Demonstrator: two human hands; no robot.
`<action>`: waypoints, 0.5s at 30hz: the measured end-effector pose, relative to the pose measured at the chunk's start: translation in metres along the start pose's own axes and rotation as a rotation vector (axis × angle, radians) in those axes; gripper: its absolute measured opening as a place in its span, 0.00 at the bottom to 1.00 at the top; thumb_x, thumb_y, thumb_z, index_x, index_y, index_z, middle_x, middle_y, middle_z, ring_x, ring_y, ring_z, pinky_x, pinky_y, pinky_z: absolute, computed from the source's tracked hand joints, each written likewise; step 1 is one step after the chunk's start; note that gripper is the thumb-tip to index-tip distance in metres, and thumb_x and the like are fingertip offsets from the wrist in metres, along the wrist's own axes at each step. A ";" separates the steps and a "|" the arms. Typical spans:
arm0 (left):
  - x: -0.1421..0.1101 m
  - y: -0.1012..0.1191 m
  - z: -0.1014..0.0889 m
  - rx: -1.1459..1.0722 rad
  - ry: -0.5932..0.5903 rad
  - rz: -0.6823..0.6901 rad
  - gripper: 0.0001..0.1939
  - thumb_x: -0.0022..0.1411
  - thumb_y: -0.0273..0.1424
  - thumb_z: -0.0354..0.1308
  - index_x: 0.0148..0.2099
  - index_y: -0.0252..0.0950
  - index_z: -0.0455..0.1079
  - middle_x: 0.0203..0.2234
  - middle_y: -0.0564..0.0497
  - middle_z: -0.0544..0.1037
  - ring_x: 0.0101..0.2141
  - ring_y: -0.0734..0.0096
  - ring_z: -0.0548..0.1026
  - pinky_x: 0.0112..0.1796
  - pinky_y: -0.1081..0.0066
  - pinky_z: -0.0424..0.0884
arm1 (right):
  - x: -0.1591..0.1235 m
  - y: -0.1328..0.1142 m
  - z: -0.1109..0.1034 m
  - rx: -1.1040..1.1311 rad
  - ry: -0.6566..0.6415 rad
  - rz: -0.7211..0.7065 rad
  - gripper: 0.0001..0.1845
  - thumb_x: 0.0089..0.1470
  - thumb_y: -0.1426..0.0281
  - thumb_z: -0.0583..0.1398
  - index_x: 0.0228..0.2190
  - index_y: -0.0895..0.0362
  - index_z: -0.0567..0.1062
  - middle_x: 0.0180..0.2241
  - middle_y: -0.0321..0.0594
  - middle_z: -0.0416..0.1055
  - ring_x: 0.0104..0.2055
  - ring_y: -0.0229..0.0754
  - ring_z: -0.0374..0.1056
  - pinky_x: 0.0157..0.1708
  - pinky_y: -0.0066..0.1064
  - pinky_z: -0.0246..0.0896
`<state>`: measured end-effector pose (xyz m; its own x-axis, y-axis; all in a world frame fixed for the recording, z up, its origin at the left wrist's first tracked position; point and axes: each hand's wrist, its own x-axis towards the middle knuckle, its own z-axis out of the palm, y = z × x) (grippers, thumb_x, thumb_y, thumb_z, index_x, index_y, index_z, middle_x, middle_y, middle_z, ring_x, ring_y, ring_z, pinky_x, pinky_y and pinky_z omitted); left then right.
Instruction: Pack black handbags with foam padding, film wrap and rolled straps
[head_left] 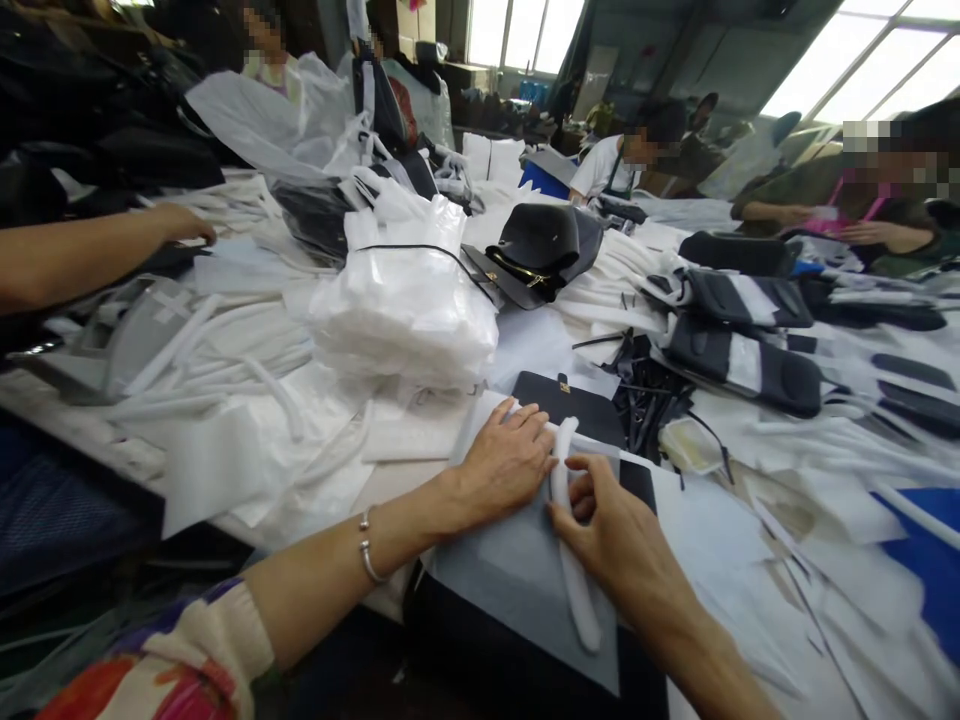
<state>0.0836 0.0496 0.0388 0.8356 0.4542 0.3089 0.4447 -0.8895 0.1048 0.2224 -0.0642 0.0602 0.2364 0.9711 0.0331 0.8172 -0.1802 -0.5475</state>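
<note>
Paned window (531,35), top centre, is glowing white with daylight; second window (847,50) is glowing, upper right; grey wall (731,65) is standing dim between.

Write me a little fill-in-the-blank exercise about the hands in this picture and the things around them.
1. The bracelet is on the ____ wrist.
2. The long strip by the right hand is ____ in colour.
3. The left hand lies with its palm facing ____.
4. The thin band across the plastic bundle is ____ in colour.

Missing words: left; white; down; black.
</note>
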 end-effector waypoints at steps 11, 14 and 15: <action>0.006 -0.002 0.008 0.032 -0.053 0.002 0.26 0.68 0.43 0.51 0.61 0.33 0.61 0.62 0.42 0.63 0.64 0.54 0.57 0.64 0.50 0.45 | 0.118 0.041 -0.084 0.186 0.051 -0.061 0.15 0.48 0.55 0.64 0.36 0.50 0.77 0.33 0.37 0.78 0.34 0.47 0.75 0.35 0.38 0.70; 0.004 -0.003 0.012 0.022 -0.076 0.002 0.26 0.69 0.43 0.48 0.62 0.34 0.60 0.62 0.42 0.64 0.64 0.56 0.58 0.64 0.51 0.45 | 0.144 0.065 -0.051 0.131 0.013 -0.080 0.12 0.51 0.60 0.62 0.36 0.52 0.77 0.33 0.37 0.77 0.35 0.46 0.74 0.37 0.37 0.68; 0.003 -0.003 0.013 0.016 -0.092 0.002 0.26 0.70 0.43 0.47 0.63 0.34 0.60 0.61 0.42 0.65 0.63 0.57 0.58 0.64 0.51 0.45 | 0.149 0.076 -0.044 0.054 0.047 -0.097 0.11 0.52 0.61 0.61 0.36 0.53 0.76 0.33 0.38 0.77 0.35 0.46 0.73 0.38 0.38 0.67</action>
<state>0.0892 0.0544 0.0276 0.8625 0.4553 0.2207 0.4472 -0.8900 0.0885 0.3426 0.0603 0.0605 0.1831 0.9749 0.1264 0.8079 -0.0760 -0.5844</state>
